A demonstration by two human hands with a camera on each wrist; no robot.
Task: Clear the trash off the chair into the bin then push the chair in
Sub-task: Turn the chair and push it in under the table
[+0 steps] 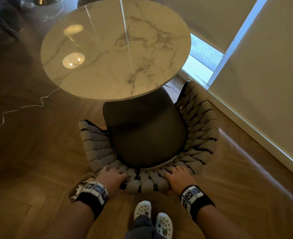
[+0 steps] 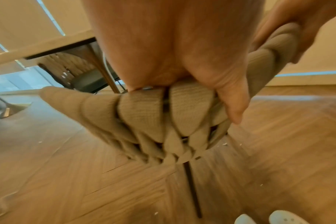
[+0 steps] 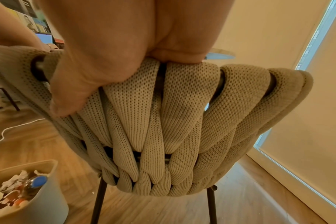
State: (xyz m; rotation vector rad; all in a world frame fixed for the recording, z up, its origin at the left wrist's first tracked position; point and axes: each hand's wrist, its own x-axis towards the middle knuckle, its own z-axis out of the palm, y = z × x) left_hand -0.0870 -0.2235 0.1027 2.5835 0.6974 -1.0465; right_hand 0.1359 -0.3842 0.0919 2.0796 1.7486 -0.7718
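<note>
Both hands are on the top rail of the chair (image 1: 147, 135), the one with the chunky woven beige backrest and dark seat. The left hand (image 1: 113, 175) wraps the rail at about 7 o'clock of the backrest curve, fingers over the inside and thumb (image 2: 234, 100) down the outer weave. The right hand (image 1: 178, 177) has the same grip at about 5 o'clock, fingers hooked over the top and thumb (image 3: 71, 97) pressed on the back of the mesh straps. So both sets of fingers are curled round the rail, holding the chair.

The seat looks bare, and its front edge sits under the rim of the round marble table (image 1: 115, 49), which is at 12 o'clock from the chair. The bin (image 3: 38, 195) stands on the wood floor (image 1: 38, 152) just beside the chair's back left leg, at roughly 8 o'clock, mostly hidden behind the left wrist in the head view. It holds crumpled paper and a bottle with a blue cap (image 3: 39, 180). A white cable (image 1: 21, 106) snakes across the floor out at 9 o'clock. White clogs (image 1: 152, 216) show at 6 o'clock.
</note>
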